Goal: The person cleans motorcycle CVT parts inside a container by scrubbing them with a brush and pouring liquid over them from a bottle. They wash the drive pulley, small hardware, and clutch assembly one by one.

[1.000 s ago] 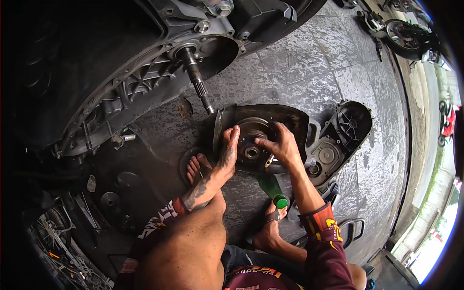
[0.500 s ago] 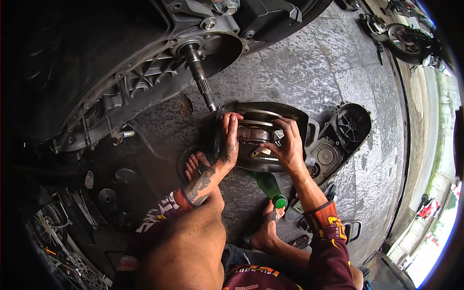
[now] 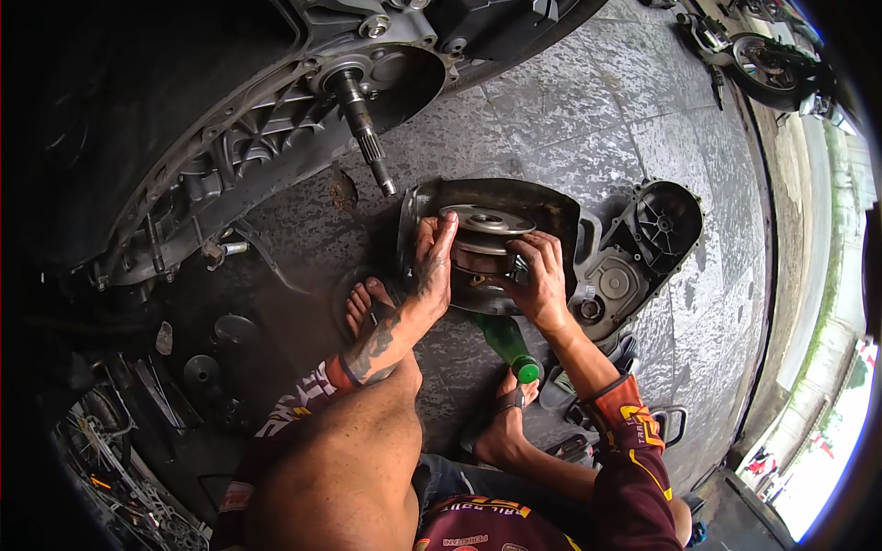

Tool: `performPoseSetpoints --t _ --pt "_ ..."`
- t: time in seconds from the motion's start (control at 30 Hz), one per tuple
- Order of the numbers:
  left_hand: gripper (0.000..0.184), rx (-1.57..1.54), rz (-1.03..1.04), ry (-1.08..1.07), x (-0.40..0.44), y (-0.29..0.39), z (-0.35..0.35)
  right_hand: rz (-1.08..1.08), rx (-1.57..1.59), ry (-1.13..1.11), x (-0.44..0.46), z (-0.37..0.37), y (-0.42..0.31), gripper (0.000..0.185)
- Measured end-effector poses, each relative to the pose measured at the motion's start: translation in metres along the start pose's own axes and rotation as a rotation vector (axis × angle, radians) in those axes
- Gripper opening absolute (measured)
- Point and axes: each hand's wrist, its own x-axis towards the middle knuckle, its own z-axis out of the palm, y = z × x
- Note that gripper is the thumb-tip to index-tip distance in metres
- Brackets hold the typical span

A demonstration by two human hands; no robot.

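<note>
A round metal pulley assembly (image 3: 485,220) with stacked discs is held between both hands over a dark, worn tray (image 3: 551,204). My left hand (image 3: 434,262) is pressed along its left side, thumb near the upper disc. My right hand (image 3: 540,280) grips its right side with bent fingers. A small brass-coloured piece (image 3: 478,280) shows near the lower part of the assembly, partly in shadow. Below the tray a green bottle (image 3: 508,344) with a green cap lies by my foot.
A splined shaft (image 3: 363,129) sticks out of the engine casing (image 3: 230,156) at the upper left. Right of the tray lies a metal cover (image 3: 634,266). Discs and a spoked wheel are at the lower left. A motorcycle (image 3: 772,73) stands at the upper right.
The pulley assembly has been tipped over, so a different disc face with a central hole now points up. Both hands have stayed on its sides.
</note>
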Motion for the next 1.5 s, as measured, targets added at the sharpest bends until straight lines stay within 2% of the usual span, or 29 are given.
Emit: performPoseSetpoints --t 0.03,0.07,0.13,0.17,0.23,0.4,0.47,0.5,0.6,0.63,0.67,0.73,0.77,0.8,0.87,0.9,0.93,1.0,1.03,1.07,1.13,1.2,1.27,1.3,1.37,1.4,1.47,1.5 --pt "0.03 -0.025 -0.053 0.02 0.0 0.001 0.003 0.009 -0.012 0.003 -0.001 0.001 -0.002 0.067" --pt "0.03 -0.023 -0.055 0.023 -0.002 0.004 0.003 0.021 -0.023 0.007 -0.003 0.002 -0.004 0.067" --pt "0.042 -0.271 -0.424 -0.012 -0.01 0.028 0.017 0.016 -0.031 -0.011 -0.005 0.004 -0.007 0.065" --pt "0.042 -0.27 -0.426 -0.015 -0.007 0.024 0.013 0.008 -0.044 -0.029 -0.005 0.004 -0.008 0.064" --pt "0.056 -0.271 -0.503 -0.23 0.001 0.016 0.004 -0.043 -0.043 -0.071 -0.002 0.004 -0.009 0.058" --pt "0.047 -0.149 -0.446 -0.131 0.002 0.018 -0.001 -0.117 0.034 -0.047 0.025 0.008 -0.008 0.048" --pt "0.058 -0.095 -0.439 -0.197 0.004 0.022 -0.001 -0.008 0.165 0.0 0.032 0.0 -0.01 0.042" --pt "0.066 -0.146 -0.444 -0.217 0.005 0.022 -0.002 0.059 0.133 0.065 0.034 -0.002 -0.01 0.036" --pt "0.061 -0.153 -0.587 -0.134 0.008 0.027 -0.011 0.411 0.178 0.18 0.02 0.005 0.008 0.029" --pt "0.069 -0.106 -0.551 -0.131 0.003 0.029 -0.011 0.508 0.151 0.154 0.013 0.004 0.01 0.032" --pt "0.069 -0.098 -0.566 -0.138 0.0 0.028 -0.014 0.523 0.144 0.162 0.008 0.003 0.013 0.032" --pt "0.085 0.143 -0.377 -0.056 -0.006 0.023 -0.02 0.623 0.054 -0.104 -0.006 0.002 0.019 0.038" --pt "0.09 0.229 -0.316 -0.044 -0.01 0.021 -0.022 0.477 -0.119 -0.205 -0.013 0.003 0.022 0.045" --pt "0.09 0.344 -0.241 -0.069 -0.012 0.022 -0.022 0.393 -0.162 -0.238 -0.016 0.007 0.02 0.047" --pt "0.093 0.84 0.193 -0.188 -0.026 0.019 -0.022 0.386 -0.201 -0.265 -0.019 0.013 0.023 0.048" --pt "0.096 1.056 0.492 -0.262 -0.035 0.035 -0.01 0.435 -0.227 -0.312 -0.016 0.01 0.021 0.045" --pt "0.101 1.135 0.661 -0.301 -0.039 0.044 -0.001 0.443 -0.228 -0.309 -0.016 0.01 0.022 0.045" --pt "0.11 1.461 0.743 -0.375 -0.028 0.05 0.007 0.379 -0.452 -0.615 -0.014 0.014 0.025 0.039" --pt "0.112 1.485 0.756 -0.403 -0.017 0.043 0.006 0.389 -0.448 -0.607 -0.012 0.017 0.026 0.039" --pt "0.109 1.554 0.913 -0.38 -0.002 0.035 0.004 0.345 -0.493 -0.663 -0.01 0.022 0.027 0.036" --pt "0.106 1.486 0.756 -0.422 0.007 0.037 0.006 0.252 -0.578 -0.787 -0.011 0.027 0.026 0.031" --pt "0.095 1.455 0.765 -0.444 0.009 0.04 0.003 0.235 -0.56 -0.757 -0.02 0.023 0.029 0.031" --pt "0.089 1.394 0.736 -0.468 0.012 0.043 -0.002 0.264 -0.428 -0.575 -0.025 0.02 0.038 0.03" --pt "0.089 1.397 0.727 -0.464 0.013 0.044 -0.006 0.303 -0.394 -0.555 -0.021 0.013 0.036 0.029" --pt "0.086 1.276 0.746 -0.494 0.018 0.046 -0.012 0.362 -0.149 -0.387 -0.002 -0.018 0.022 0.027" --pt "0.086 1.283 0.739 -0.482 0.019 0.048 -0.014 0.422 -0.042 -0.336 0.003 -0.031 0.017 0.026" --pt "0.085 1.369 0.703 -0.538 0.019 0.054 -0.011 0.394 0.13 -0.11 -0.001 -0.037 0.031 0.018" --pt "0.085 1.442 0.702 -0.554 0.017 0.061 -0.005 0.417 0.252 -0.066 0.006 -0.049 0.024 0.017"
